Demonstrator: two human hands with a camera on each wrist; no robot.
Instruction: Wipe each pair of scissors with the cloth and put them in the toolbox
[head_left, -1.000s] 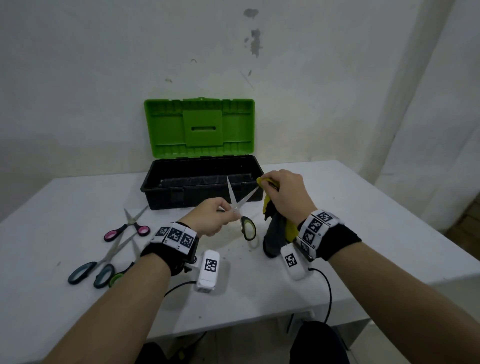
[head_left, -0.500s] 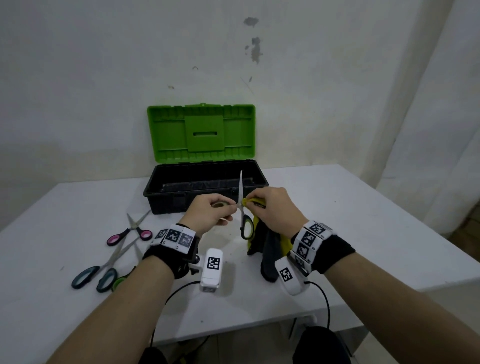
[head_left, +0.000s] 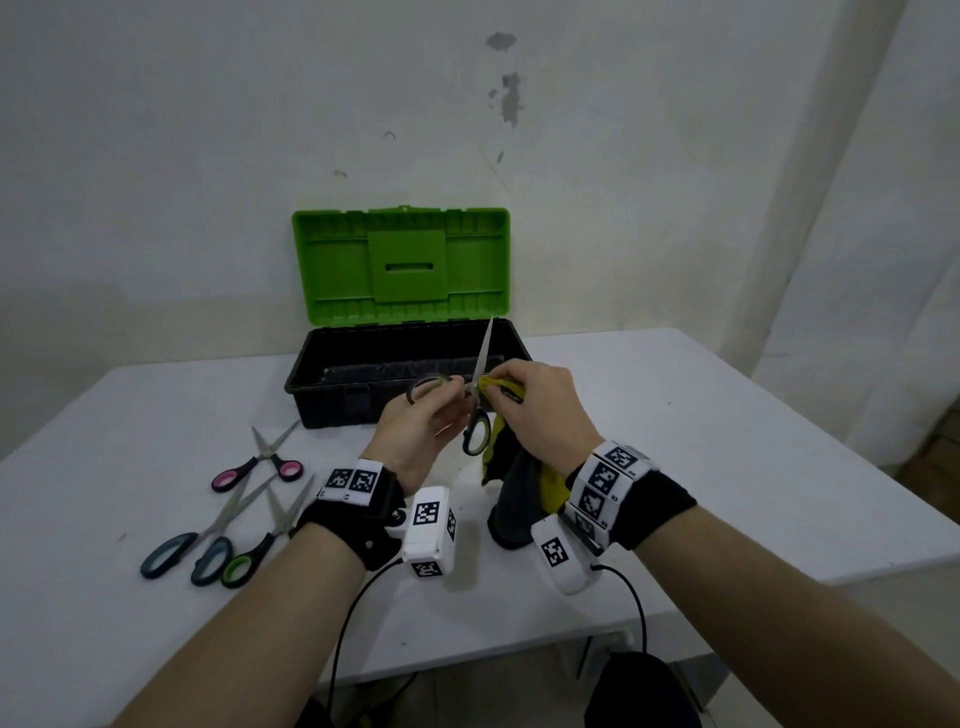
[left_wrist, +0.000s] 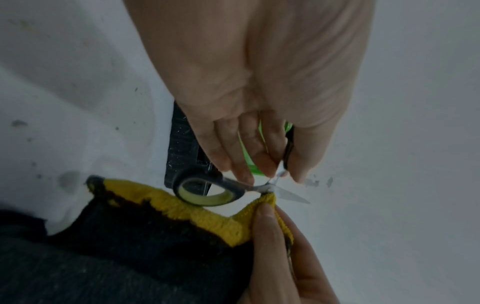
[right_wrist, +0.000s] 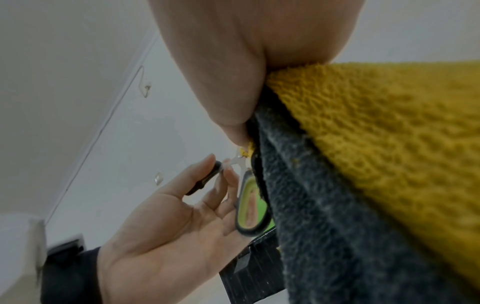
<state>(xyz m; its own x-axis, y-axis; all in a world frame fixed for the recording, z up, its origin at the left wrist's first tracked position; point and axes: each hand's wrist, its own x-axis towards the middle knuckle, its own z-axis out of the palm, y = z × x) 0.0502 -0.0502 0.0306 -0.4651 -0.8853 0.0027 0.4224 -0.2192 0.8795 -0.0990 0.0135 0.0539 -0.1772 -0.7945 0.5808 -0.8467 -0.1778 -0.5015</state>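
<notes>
left hand (head_left: 423, 421) fingers (left_wrist: 235, 162) curled, pinching open scissors (head_left: 477, 410) mid frame; right hand (head_left: 540, 410) fingers pinched tight on yellow-grey cloth (head_left: 511, 478) at the blade.

A table (head_left: 727, 467) stands against a wall (head_left: 208, 156). On it, at the back, sits an open toolbox (head_left: 363, 384), its lid (head_left: 400, 265) upright behind it. In front of the toolbox, above the table, the left hand (head_left: 415, 431) holds a pair of scissors (head_left: 477, 410), with the right hand (head_left: 540, 410) just to its right pinching a cloth (head_left: 519, 483) against them; the cloth hangs down to the table. Left of the hands, three more scissors (head_left: 228, 514) lie on the table.
</notes>
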